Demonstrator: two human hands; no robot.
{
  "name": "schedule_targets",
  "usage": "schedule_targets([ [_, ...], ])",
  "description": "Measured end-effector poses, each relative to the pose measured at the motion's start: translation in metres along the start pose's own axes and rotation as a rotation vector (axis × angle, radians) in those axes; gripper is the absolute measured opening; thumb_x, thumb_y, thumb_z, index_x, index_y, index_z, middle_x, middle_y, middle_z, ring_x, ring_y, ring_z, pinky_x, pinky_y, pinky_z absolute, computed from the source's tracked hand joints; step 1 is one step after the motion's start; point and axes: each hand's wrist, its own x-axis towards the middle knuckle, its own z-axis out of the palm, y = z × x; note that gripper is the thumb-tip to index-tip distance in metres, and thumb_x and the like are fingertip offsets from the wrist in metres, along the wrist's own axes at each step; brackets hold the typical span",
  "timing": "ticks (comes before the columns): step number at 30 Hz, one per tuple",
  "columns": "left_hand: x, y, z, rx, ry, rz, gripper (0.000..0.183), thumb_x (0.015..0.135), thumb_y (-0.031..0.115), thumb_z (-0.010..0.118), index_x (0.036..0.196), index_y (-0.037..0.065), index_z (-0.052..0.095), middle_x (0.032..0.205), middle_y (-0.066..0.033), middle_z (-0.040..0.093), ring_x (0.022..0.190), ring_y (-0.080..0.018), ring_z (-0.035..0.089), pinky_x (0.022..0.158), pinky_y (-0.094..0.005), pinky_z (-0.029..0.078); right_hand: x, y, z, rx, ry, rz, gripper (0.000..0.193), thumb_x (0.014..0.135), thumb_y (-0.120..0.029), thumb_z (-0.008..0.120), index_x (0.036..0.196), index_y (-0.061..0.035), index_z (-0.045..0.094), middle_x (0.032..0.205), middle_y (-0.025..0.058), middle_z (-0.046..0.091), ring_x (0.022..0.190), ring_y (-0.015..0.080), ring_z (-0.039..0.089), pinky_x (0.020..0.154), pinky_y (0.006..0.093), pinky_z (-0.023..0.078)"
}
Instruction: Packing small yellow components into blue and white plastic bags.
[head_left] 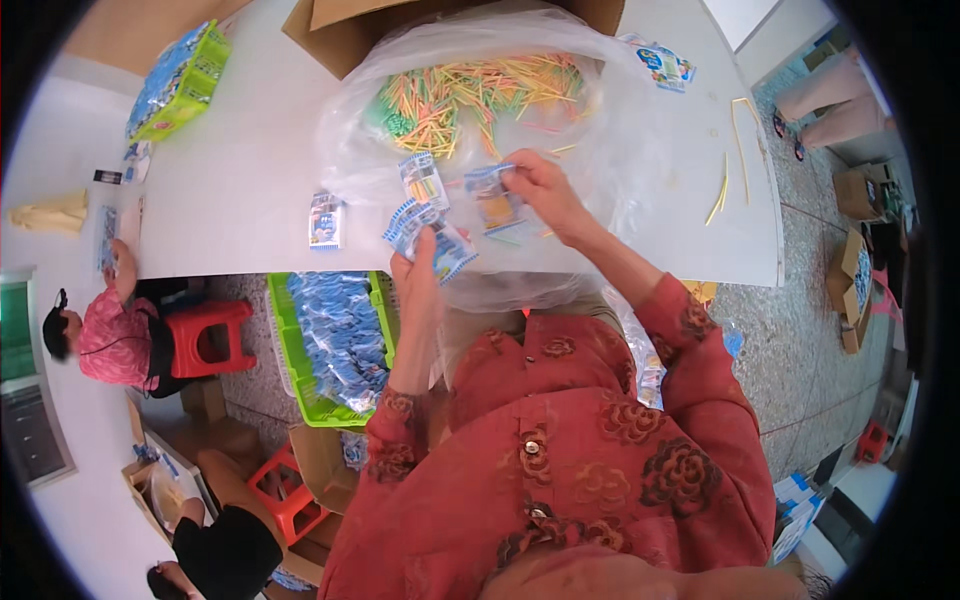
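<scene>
My left hand (417, 262) is closed on several blue and white packets (433, 238), which it holds fanned out over the table's front edge. To its right, my right hand (540, 190) pinches the top of a small clear-fronted packet (494, 203) with something yellowish inside. Another packet (423, 181) showing pale sticks is just beyond my left hand. One more packet (326, 221) lies flat on the table to the left. Beyond both hands, a clear plastic bag (345, 130) spreads open around a heap of thin pink, yellow and green sticks (490, 85).
A cardboard box (345, 30) stands behind the bag. A green basket (295, 370) full of blue packets is below the table edge at left; another green basket (185, 95) sits far left. Loose yellow sticks (719, 190) lie at right. Co-workers sit at left near red stools (212, 335).
</scene>
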Motion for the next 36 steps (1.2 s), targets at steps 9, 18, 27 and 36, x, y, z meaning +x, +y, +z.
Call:
schedule_targets([
  [9, -0.009, 0.014, -0.020, 0.174, 0.006, 0.061, 0.026, 0.091, 0.021, 0.050, 0.095, -0.003, 0.059, 0.085, -0.0125, 0.065, 0.074, -0.0162, 0.063, 0.069, -0.0299, 0.052, 0.058, 0.035, 0.075, -0.058, -0.011, -0.108, 0.016, 0.084, -0.011, 0.055, 0.097, -0.0013, 0.056, 0.082, 0.0018, 0.058, 0.075, 0.0084, 0.053, 0.065, 0.0231, 0.042],
  [18, -0.005, 0.010, -0.003, 0.138, -0.010, 0.047, 0.015, 0.082, 0.009, 0.062, 0.092, -0.002, 0.063, 0.082, -0.0075, 0.066, 0.070, -0.0120, 0.061, 0.066, -0.0252, 0.050, 0.002, -0.072, 0.030, -0.166, -0.363, -0.165, 0.022, 0.081, -0.010, 0.061, 0.100, -0.0002, 0.055, 0.081, 0.0044, 0.060, 0.079, 0.0107, 0.057, 0.072, 0.0261, 0.047],
  [27, -0.008, 0.014, 0.021, 0.213, -0.135, 0.065, 0.019, 0.076, 0.004, 0.066, 0.095, 0.000, 0.063, 0.085, -0.0035, 0.065, 0.074, -0.0089, 0.060, 0.067, -0.0227, 0.049, -0.017, -0.083, 0.016, -0.414, -0.311, -0.230, 0.012, 0.076, -0.007, 0.066, 0.082, -0.0002, 0.058, 0.075, 0.0065, 0.059, 0.066, 0.0132, 0.056, 0.061, 0.0266, 0.045],
  [36, -0.013, 0.016, 0.017, 0.389, -0.217, 0.116, 0.021, 0.076, 0.004, 0.067, 0.096, -0.001, 0.064, 0.084, -0.0020, 0.064, 0.073, -0.0062, 0.057, 0.066, -0.0211, 0.046, -0.030, -0.088, 0.005, -0.559, -0.228, -0.438, 0.013, 0.075, -0.009, 0.066, 0.082, -0.0024, 0.058, 0.074, 0.0083, 0.058, 0.065, 0.0191, 0.056, 0.056, 0.0291, 0.045],
])
